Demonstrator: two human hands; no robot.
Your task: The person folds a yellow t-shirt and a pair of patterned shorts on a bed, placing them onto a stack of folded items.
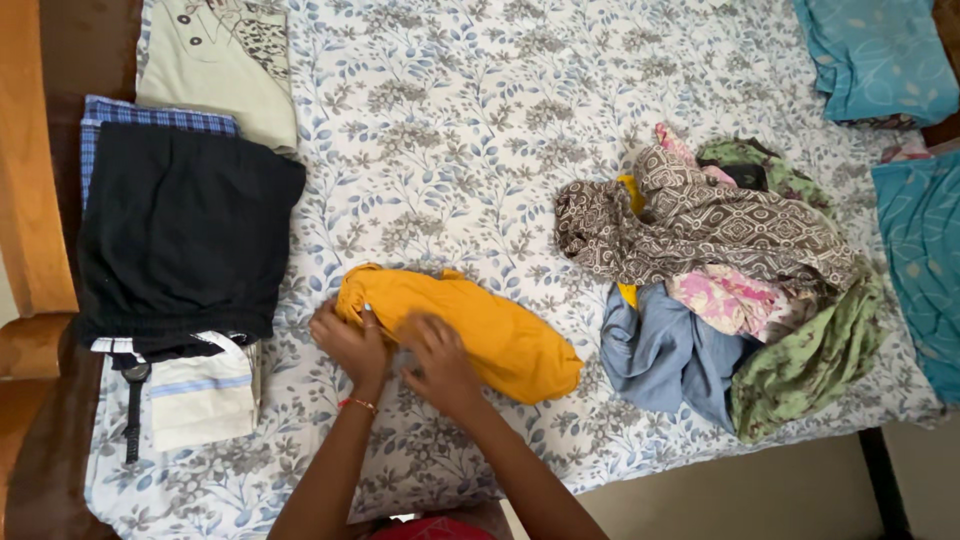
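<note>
A mustard-yellow garment lies partly folded on the floral bedsheet, near the bed's front edge. My left hand grips its left end, fingers curled over the cloth. My right hand presses flat on the garment's middle. A red thread band circles my left wrist.
A stack of folded clothes, black on top, sits at the left with a beige shirt behind it. A heap of unfolded clothes lies at the right. Teal pillows rest at the far right. A wooden bed frame borders the left.
</note>
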